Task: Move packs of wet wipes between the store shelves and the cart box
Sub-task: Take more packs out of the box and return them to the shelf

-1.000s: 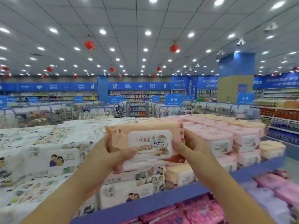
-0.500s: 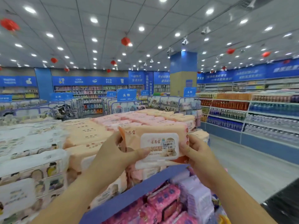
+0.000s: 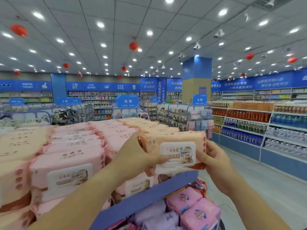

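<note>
Head view: both hands hold one peach-coloured pack of wet wipes point(image 3: 172, 143) upright at chest height, above the right end of the blue-edged shelf point(image 3: 149, 200). The left hand point(image 3: 141, 156) has its grip closed round the pack's left end, thumb across the front near the lid and fingers behind. The right hand point(image 3: 214, 158) closes its grip on the right end, thumb at the lid's lower corner.

The front of the pack carries one white flip lid point(image 3: 177, 154) with Chinese characters too blurred to read. On the lid is one price sticker point(image 3: 186, 153) with a barcode, reading "3.00".

On the shelf behind and left of the held pack lie stacked rows of pink packs point(image 3: 69, 163) and peach packs point(image 3: 21, 143), too many to count. Smaller pink and lilac packs point(image 3: 192, 206) lie on the level below.

Two blue aisle signs point(image 3: 127, 101) read "头饰". Drink bottles fill the shelving point(image 3: 265, 127) along the right aisle.
</note>
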Action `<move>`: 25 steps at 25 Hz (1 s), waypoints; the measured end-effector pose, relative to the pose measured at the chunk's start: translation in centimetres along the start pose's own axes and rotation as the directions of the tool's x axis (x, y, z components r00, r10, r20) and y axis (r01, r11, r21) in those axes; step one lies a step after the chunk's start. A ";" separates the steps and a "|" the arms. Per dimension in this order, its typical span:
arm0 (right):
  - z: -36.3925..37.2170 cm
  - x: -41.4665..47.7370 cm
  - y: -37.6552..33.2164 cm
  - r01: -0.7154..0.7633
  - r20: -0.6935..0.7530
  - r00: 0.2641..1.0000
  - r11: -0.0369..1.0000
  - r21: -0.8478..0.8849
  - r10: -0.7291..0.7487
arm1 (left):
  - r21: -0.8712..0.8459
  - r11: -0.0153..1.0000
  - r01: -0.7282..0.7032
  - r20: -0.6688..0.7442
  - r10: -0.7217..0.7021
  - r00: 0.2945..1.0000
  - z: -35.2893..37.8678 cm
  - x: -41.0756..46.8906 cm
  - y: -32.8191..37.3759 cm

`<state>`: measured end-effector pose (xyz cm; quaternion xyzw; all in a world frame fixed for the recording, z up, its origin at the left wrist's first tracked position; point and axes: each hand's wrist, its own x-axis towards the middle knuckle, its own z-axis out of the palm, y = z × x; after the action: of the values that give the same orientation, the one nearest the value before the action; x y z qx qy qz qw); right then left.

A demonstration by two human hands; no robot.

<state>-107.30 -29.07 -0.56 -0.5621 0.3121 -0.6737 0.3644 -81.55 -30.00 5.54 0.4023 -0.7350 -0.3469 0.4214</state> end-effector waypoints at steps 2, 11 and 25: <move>-4.4 3.3 0.7 -0.021 0.000 1.000 1.000 0.000 0.021 | 0.058 0.998 0.027 -0.021 -0.026 0.999 3.0 3.9 0.7; -10.8 15.8 6.6 -0.095 0.155 0.983 0.994 -0.044 0.101 | 0.629 0.759 0.170 -0.150 -0.097 0.984 6.5 14.5 1.7; -10.0 12.3 9.1 -0.176 0.118 0.971 0.958 -0.229 0.206 | 0.658 0.728 0.194 -0.274 -0.009 0.962 9.2 9.2 -1.0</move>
<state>-117.08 -44.20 -3.36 -0.6115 0.4101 -0.5562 0.3854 -92.50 -37.04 4.09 0.6085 -0.7278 -0.0235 0.3155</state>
